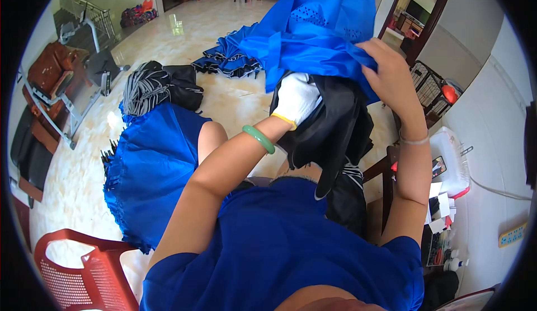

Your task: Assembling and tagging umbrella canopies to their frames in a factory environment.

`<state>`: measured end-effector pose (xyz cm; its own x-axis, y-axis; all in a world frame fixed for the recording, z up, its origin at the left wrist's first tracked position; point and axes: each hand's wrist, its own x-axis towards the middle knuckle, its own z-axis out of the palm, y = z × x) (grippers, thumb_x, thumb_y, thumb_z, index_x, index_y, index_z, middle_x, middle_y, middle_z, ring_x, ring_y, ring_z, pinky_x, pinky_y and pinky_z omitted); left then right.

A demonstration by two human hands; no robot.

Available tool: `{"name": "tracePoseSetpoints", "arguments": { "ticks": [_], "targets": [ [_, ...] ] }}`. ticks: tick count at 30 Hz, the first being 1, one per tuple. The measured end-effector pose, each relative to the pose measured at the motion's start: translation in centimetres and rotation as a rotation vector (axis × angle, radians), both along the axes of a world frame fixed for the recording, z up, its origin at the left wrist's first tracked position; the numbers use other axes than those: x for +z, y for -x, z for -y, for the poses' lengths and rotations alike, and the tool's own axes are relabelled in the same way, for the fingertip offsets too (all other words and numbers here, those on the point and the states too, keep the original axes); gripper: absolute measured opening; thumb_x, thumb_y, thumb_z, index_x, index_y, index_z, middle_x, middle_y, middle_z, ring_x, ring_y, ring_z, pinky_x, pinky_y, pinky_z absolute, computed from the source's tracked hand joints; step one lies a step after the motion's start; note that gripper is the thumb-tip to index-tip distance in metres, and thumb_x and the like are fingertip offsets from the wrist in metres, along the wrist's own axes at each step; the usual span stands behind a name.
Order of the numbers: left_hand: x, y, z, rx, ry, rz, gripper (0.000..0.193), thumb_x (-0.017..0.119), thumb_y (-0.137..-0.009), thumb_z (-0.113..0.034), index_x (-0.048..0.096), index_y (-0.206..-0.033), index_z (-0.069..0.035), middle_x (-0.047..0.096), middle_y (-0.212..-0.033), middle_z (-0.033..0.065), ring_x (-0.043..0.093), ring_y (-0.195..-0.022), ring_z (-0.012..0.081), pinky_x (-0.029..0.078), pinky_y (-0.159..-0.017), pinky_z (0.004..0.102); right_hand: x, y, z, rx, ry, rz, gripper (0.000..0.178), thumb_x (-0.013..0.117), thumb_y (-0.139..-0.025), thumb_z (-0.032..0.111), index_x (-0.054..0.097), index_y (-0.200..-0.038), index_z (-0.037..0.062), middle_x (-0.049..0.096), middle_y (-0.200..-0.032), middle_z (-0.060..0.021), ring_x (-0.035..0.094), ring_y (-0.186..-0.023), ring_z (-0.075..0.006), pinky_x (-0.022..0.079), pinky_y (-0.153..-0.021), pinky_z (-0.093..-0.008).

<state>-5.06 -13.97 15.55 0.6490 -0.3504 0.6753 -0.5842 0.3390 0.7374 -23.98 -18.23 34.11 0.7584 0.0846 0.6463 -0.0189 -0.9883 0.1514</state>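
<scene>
In front of my lap I hold up a large cloth, which looks like an umbrella canopy, with a shiny blue side (330,48) and a black side (321,134). A band of small dark dots crosses the blue. My left hand (298,99) wears a white glove with a yellow cuff and is closed on the cloth where blue and black meet; its fingertips are hidden. My bare right hand (389,76) pinches the blue edge on the right. Below, a long black strip of the cloth hangs toward my lap.
Left of my knee spreads a pile of blue canopies (159,168), with a black-and-white striped bundle (146,90) behind it. More blue cloth (232,50) lies on the tiled floor ahead. A red plastic chair (89,266), exercise machine (84,81) and white plastic box (450,162) stand around me.
</scene>
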Motion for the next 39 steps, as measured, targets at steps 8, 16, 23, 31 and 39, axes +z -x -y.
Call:
{"name": "tracePoseSetpoints", "arguments": {
  "ticks": [8,16,23,31,39],
  "targets": [
    [2.1,-5.8,1.5,0.216,-0.174,0.281,0.022,0.056,-0.085,-0.021,0.065,-0.096,-0.005,0.065,-0.096,0.0179,0.063,-0.088,0.0329,0.047,-0.076,0.0378,-0.7,11.1,0.9,0.022,-0.170,0.086,0.044,0.048,-0.059,-0.012,0.062,-0.099,0.0018,0.057,-0.092,-0.0136,0.056,-0.084,-0.0314,0.046,-0.077,-0.0303],
    [3.2,-7.2,1.1,0.190,0.011,0.390,0.039,0.046,-0.092,-0.031,0.056,-0.121,-0.007,0.057,-0.123,0.0170,0.053,-0.113,0.0341,0.040,-0.095,0.0417,-2.3,7.0,-1.6,-0.087,0.075,0.092,0.045,0.066,-0.081,0.016,0.053,-0.123,0.0042,0.053,-0.126,-0.0159,0.054,-0.113,-0.0345,0.042,-0.097,-0.0384],
    [4.0,-5.6,0.4,-0.137,0.067,0.266,0.052,0.036,-0.096,-0.040,0.039,-0.138,-0.009,0.042,-0.141,0.0153,0.039,-0.129,0.0335,0.030,-0.107,0.0433,-3.3,0.7,-0.8,-0.040,-0.657,0.336,0.047,0.065,-0.088,0.029,0.054,-0.124,0.0013,0.059,-0.121,-0.0130,0.056,-0.110,-0.0232,0.043,-0.095,-0.0356],
    [3.5,-6.0,0.4,-0.356,0.053,0.067,0.052,0.036,-0.097,-0.036,0.033,-0.142,-0.009,0.036,-0.146,0.0150,0.034,-0.133,0.0314,0.027,-0.110,0.0418,-3.4,-1.9,4.8,0.570,-1.507,-0.074,0.032,0.063,-0.090,0.030,0.062,-0.110,0.0043,0.065,-0.102,-0.0025,0.060,-0.091,-0.0143,0.047,-0.080,-0.0269],
    [1.8,-3.7,-7.5,0.090,-0.114,0.162,0.042,0.043,-0.096,-0.031,0.047,-0.132,-0.010,0.050,-0.135,0.0135,0.050,-0.120,0.0311,0.040,-0.100,0.0433,-6.2,-3.1,-15.3,0.741,0.473,0.031,0.009,0.060,-0.070,0.016,0.055,-0.070,0.0084,0.051,-0.072,-0.0032,0.055,-0.069,-0.0186,0.046,-0.057,-0.0303]
  ]
}}
